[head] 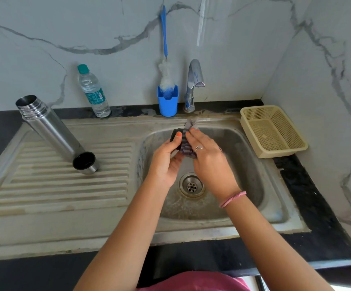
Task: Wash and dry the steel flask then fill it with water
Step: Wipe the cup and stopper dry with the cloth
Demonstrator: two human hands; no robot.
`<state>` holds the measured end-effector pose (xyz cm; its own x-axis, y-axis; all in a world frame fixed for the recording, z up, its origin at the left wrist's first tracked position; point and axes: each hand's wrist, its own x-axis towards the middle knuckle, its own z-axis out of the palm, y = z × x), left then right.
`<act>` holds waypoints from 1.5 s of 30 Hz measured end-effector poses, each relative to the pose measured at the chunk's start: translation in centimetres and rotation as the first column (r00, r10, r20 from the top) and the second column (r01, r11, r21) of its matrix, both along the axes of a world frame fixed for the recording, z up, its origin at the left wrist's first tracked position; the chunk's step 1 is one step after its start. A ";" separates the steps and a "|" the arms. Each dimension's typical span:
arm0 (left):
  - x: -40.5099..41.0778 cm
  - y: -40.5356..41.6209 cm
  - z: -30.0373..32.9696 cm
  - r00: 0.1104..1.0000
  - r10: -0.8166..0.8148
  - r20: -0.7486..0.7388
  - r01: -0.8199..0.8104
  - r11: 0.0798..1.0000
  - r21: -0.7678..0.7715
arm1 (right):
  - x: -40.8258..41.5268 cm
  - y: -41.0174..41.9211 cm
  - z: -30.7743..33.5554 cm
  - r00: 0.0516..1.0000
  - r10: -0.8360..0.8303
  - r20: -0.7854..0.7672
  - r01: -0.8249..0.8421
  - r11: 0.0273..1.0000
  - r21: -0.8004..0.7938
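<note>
The steel flask (48,127) stands uncapped on the ribbed drainboard (65,185), left of the sink basin (243,164). Its steel cup (84,163) lies against the flask's base, its dark inside facing me. Over the basin, my left hand (166,158) grips a dark ridged flask stopper (184,144), thumb on its black top. My right hand (210,162) lays its fairly straight fingers along the stopper's ridged side. Water from the tap (193,85) falls onto the stopper.
A plastic water bottle (93,91) stands at the back wall. Beside the tap, a blue holder (167,101) carries a long bottle brush (164,43). A beige perforated basket (273,131) sits on the black counter to the right. The drain (191,185) lies below my hands.
</note>
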<state>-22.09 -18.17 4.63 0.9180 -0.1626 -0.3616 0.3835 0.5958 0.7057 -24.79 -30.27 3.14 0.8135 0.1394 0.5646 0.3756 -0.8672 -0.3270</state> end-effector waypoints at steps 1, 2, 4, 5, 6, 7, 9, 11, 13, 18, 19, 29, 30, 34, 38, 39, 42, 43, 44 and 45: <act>0.0 -0.1 0.1 0.999 0.012 -0.047 -0.014 0.999 -0.031 | -0.1 0.1 -0.4 0.999 0.020 0.031 -0.018 0.998 -0.068; 0.0 -0.2 0.1 0.997 0.015 -0.082 -0.019 0.999 -0.051 | -0.2 0.2 -0.7 0.998 0.039 0.045 -0.033 0.992 -0.122; -0.2 -0.5 0.3 0.989 0.022 -0.144 -0.034 0.996 -0.085 | -0.5 0.0 -1.4 0.996 0.060 0.063 -0.047 0.981 -0.188; -0.3 -0.6 0.4 0.984 0.027 -0.177 -0.045 0.994 -0.099 | -0.7 -0.2 -1.7 0.995 0.071 0.067 -0.056 0.977 -0.204; -0.4 -0.8 0.4 0.979 0.027 -0.202 -0.050 0.993 -0.108 | -0.8 -0.3 -1.9 0.994 0.088 0.071 -0.071 0.975 -0.210; -0.6 -0.8 0.4 0.975 0.021 -0.221 -0.048 0.992 -0.119 | -0.8 -0.5 -2.1 0.991 0.109 0.077 -0.090 0.972 -0.215; -0.7 -1.0 0.5 0.972 0.004 -0.235 -0.034 0.992 -0.122 | -0.9 -0.9 -2.6 0.981 0.163 0.101 -0.135 0.961 -0.241; -0.7 -1.0 0.5 0.969 -0.010 -0.249 -0.015 0.995 -0.097 | -0.9 -1.4 -3.0 0.967 0.210 0.142 -0.166 0.948 -0.270; -0.9 -1.0 0.4 0.965 -0.052 -0.256 0.027 0.995 -0.101 | -1.1 -1.9 -3.3 0.959 0.224 0.175 -0.172 0.947 -0.271; -1.2 -1.0 0.0 0.954 -0.125 -0.272 0.100 0.990 -0.102 | -1.0 -3.5 -3.9 0.936 0.243 0.254 -0.158 0.936 -0.316; -1.2 -1.1 -0.1 0.952 -0.128 -0.277 0.106 0.990 -0.094 | -1.0 -3.6 -4.0 0.936 0.236 0.261 -0.156 0.943 -0.293; -1.0 0.5 -0.9 0.998 -0.025 -0.065 0.008 0.968 -0.252 | -0.4 -3.3 -1.0 0.909 -0.014 -0.416 0.410 0.208 0.888; -1.1 0.6 -1.0 0.999 -0.042 -0.005 0.040 0.974 -0.223 | -0.3 -3.1 -0.6 0.906 0.033 -0.422 0.408 0.204 0.890; -1.5 -0.2 -1.2 0.983 -0.077 0.167 0.096 0.990 -0.108 | -0.4 -1.4 1.0 0.903 0.185 -0.387 0.320 0.310 0.895; -1.3 -0.7 -1.4 0.972 0.013 0.233 -0.019 1.000 0.023 | -0.3 -0.3 1.4 0.898 0.198 -0.393 0.310 0.349 0.884; -1.1 -0.7 -1.5 0.965 0.030 0.262 -0.054 0.995 0.085 | -0.5 -0.1 1.4 0.899 0.193 -0.393 0.313 0.347 0.884; -0.9 -0.6 -2.0 0.929 0.037 0.367 -0.137 0.959 0.250 | -1.4 0.6 1.2 0.901 0.204 -0.383 0.316 0.295 0.902; -0.9 -0.5 -2.1 0.921 0.030 0.389 -0.150 0.947 0.282 | -1.6 0.7 1.2 0.901 0.211 -0.379 0.318 0.275 0.907; -1.0 -0.3 -2.2 0.915 0.021 0.403 -0.156 0.940 0.304 | -1.8 0.8 1.0 0.902 0.215 -0.376 0.318 0.261 0.912; -1.0 -0.1 -2.3 0.912 0.004 0.411 -0.149 0.935 0.323 | -1.9 0.8 0.9 0.903 0.219 -0.370 0.316 0.246 0.916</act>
<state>-23.08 -18.28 2.31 0.9997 -0.0201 0.0166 -0.0096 0.3073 0.9516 -26.69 -29.44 4.07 0.9431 -0.3207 -0.0873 -0.0306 0.1776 -0.9836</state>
